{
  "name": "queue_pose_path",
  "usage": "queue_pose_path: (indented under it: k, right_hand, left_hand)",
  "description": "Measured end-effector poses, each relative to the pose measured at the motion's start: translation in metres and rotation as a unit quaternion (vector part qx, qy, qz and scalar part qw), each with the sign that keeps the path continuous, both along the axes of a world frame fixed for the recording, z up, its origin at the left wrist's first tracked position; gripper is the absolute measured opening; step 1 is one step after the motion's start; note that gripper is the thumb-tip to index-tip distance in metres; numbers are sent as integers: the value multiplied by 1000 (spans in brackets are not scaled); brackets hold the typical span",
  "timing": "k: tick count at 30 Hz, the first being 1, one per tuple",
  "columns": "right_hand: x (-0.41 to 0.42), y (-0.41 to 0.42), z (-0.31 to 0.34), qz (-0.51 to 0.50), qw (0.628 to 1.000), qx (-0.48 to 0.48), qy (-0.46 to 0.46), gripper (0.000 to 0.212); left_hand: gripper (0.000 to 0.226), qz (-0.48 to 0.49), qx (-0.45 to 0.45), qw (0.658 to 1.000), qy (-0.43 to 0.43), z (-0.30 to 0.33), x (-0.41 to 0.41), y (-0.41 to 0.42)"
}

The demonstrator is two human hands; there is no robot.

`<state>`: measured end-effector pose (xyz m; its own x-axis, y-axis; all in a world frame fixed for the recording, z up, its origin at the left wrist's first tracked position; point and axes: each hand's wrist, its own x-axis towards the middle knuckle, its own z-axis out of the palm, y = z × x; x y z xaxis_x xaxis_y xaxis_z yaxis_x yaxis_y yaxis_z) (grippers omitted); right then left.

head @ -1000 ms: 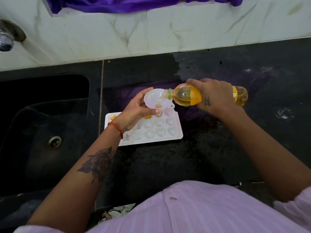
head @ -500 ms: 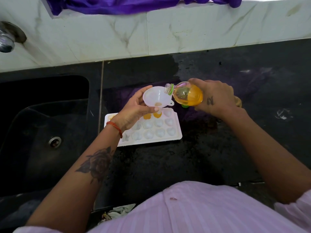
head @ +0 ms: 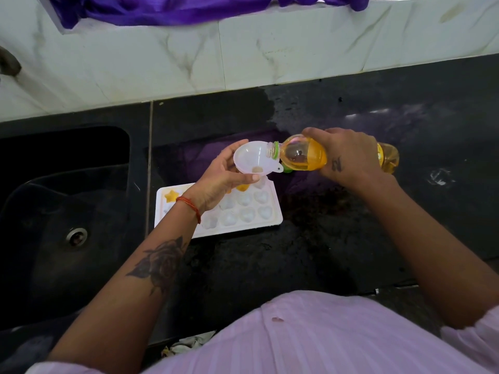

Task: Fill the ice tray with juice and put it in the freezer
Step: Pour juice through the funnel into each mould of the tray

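Note:
A white ice tray (head: 274,211) with heart and star shaped cells lies on the black counter. A few back-row cells hold orange juice, among them a star cell at the far left. My left hand (head: 220,176) holds a small white funnel (head: 253,160) over the tray's back row. My right hand (head: 343,155) grips a clear bottle of orange juice (head: 302,156), tipped on its side with its mouth resting at the funnel's rim. My left wrist hides part of the tray.
A dark sink (head: 62,217) with a round drain (head: 77,236) lies left of the tray. A wet black counter (head: 351,225) stretches to the right. White marble tiles (head: 243,58) form the back wall, with purple cloth (head: 189,9) hanging above.
The funnel has moved along the tray's back row. The bottle lifted slightly, then tipped back down with its mouth at the funnel's rim.

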<state>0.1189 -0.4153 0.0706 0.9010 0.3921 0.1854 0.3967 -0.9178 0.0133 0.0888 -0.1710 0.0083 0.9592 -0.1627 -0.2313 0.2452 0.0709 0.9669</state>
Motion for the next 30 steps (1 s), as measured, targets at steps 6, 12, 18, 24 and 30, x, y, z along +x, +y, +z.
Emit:
queue_pose_path:
  k: [6, 12, 18, 24, 30]
  right_hand:
    - [0, -5, -2, 3, 1000, -14, -8, 64]
    - [2, -6, -4, 5, 1000, -4, -6, 63]
    - [1, -3, 0, -2, 999, 37, 23, 61]
    - [0, 2, 8, 2, 995, 66, 78, 71]
    - [4, 12, 16, 42, 992, 72, 92, 77]
  left_hand:
    - [77, -8, 1, 1000, 4, -2, 2, -3]
    - [84, -9, 3, 1000, 7, 0, 1, -6]
    - [80, -7, 8, 1000, 3, 0, 1, -3]
    - [80, 26, -5, 1000, -3, 3, -4, 0]
    - [82, 78, -7, 997, -14, 6, -19, 4]
